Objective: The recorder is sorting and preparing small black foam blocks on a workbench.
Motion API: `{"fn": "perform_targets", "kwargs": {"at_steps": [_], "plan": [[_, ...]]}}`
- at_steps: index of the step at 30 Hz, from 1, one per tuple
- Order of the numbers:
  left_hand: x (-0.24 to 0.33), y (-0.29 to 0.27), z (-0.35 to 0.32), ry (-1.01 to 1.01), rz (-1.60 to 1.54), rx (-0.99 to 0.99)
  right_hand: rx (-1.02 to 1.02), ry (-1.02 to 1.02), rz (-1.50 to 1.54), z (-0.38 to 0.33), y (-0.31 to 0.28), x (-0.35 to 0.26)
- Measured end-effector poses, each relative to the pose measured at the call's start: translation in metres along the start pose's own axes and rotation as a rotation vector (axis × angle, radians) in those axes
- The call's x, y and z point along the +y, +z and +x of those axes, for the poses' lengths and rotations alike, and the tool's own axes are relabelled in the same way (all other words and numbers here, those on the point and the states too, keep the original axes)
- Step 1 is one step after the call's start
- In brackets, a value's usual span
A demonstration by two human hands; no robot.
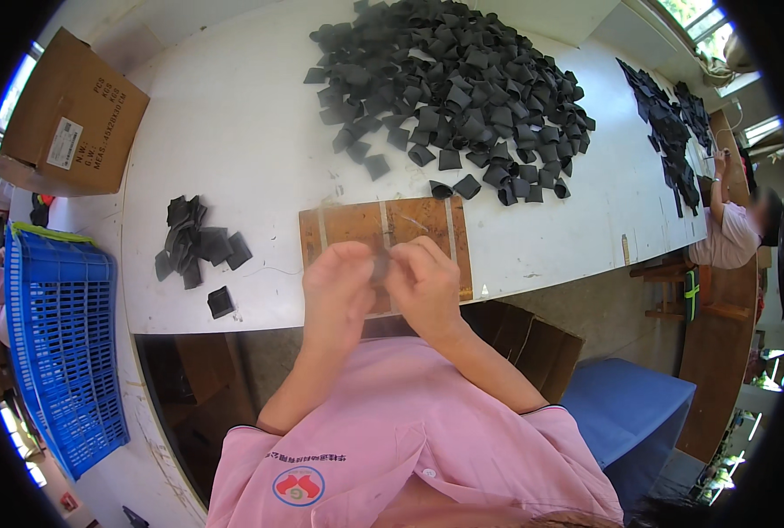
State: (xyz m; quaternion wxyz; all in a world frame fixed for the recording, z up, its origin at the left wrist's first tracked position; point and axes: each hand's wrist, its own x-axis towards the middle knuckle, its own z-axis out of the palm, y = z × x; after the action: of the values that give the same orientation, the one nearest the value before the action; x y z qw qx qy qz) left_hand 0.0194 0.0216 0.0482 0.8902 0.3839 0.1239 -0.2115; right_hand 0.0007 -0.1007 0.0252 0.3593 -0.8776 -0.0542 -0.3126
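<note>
Hands meet just above the near edge of the white counter (234, 132), over a flat brown wooden board (357, 224) crossed by pale strips. The left hand (337, 286) and the right hand (427, 277) are drawn close together, fingertips pinching a small dark piece of soft material (381, 264) between them; most of the piece is hidden by the fingers, so its shape cannot be told.

Beyond the board, a big heap of black folded pieces (462, 97) spreads over the far middle of the counter, with a few strays lying just past the board's far edge. A small pile of flat black pieces (194, 242) sits to the left, well apart from the heap, one single piece lying nearer the counter's edge. A brown cardboard box (71, 114) stands at the far left corner, and a blue plastic crate (62, 343) sits beside the counter on the left. Another person in a pink shirt (731, 233) works at the far right end.
</note>
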Motion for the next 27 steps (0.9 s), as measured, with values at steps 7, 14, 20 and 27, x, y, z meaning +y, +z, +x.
{"fn": "perform_targets", "kwargs": {"at_steps": [7,14,20,27], "plan": [[-0.013,-0.001,-0.001,0.482,0.741,0.084,-0.324,1.223,1.69,0.011,-0.017,-0.009],[0.029,0.003,0.011,-0.119,-0.251,-0.265,-0.573,0.868,1.22,0.046,-0.033,-0.009],[0.029,-0.011,0.022,-0.239,-0.506,-0.477,-0.667,0.839,1.255,0.053,-0.009,0.011],[0.018,-0.002,0.018,0.442,0.476,-0.085,-0.333,0.45,0.589,0.047,-0.013,0.009]]}}
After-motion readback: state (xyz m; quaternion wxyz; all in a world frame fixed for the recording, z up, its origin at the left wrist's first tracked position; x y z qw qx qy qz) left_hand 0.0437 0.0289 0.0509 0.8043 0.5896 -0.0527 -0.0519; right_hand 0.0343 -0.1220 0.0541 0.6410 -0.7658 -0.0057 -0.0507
